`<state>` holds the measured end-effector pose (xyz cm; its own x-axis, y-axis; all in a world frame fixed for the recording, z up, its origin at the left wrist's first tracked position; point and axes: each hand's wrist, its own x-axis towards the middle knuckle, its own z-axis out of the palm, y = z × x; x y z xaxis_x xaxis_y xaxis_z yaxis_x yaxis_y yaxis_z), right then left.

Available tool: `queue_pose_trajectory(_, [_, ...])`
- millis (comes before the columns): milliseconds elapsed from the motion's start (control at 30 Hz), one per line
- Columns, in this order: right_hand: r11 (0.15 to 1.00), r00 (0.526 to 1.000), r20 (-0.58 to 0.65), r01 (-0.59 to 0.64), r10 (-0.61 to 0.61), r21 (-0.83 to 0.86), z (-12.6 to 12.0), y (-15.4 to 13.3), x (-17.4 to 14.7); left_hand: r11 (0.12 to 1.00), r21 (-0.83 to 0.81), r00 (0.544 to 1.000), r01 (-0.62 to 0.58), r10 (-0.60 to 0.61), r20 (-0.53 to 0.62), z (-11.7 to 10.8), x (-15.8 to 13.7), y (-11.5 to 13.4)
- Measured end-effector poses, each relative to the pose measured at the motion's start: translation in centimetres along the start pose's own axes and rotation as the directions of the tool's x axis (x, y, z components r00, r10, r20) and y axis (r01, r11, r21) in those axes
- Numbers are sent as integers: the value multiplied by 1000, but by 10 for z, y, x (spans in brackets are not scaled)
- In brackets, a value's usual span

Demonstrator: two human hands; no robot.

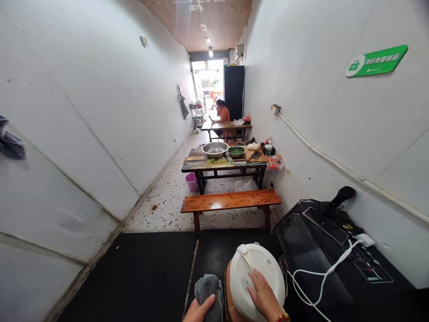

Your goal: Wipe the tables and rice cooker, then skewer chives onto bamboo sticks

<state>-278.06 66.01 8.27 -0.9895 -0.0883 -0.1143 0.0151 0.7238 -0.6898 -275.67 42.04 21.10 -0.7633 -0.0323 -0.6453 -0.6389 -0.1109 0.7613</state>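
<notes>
My left hand (200, 308) is closed on a grey cloth (208, 293), thumb on top, low in the head view. The cloth hangs just left of a round rice cooker with a white lid (271, 273) and a tan body. My right hand (263, 295) lies on that lid over its pale handle (246, 257), with the fingers stretched out. The lid is down on the cooker. Part of the cooker's body is cut off by the bottom edge.
A black speaker-like box (308, 250) at right bears a phone (325, 223), a microphone and a white cable (325, 286). Ahead stand a wooden bench (231, 200) and a table with a steel basin (215, 150) and a bowl of greens (236, 151). A person (224, 114) sits farther back.
</notes>
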Motion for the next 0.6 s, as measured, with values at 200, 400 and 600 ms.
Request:
queue_pose_trajectory(200, [913,987,-12,155,-163,378,13,-25,-23,997,-61,997,-56,58,43,26,-15,3])
queue_pose_trajectory(400, [838,955,-50,281,-292,467,13,-55,-43,985,-166,996,-51,62,59,64,-24,10])
queue_pose_trajectory(600, [869,980,-119,198,-161,454,-6,-38,-48,950,-311,940,-36,137,312,102,-38,5])
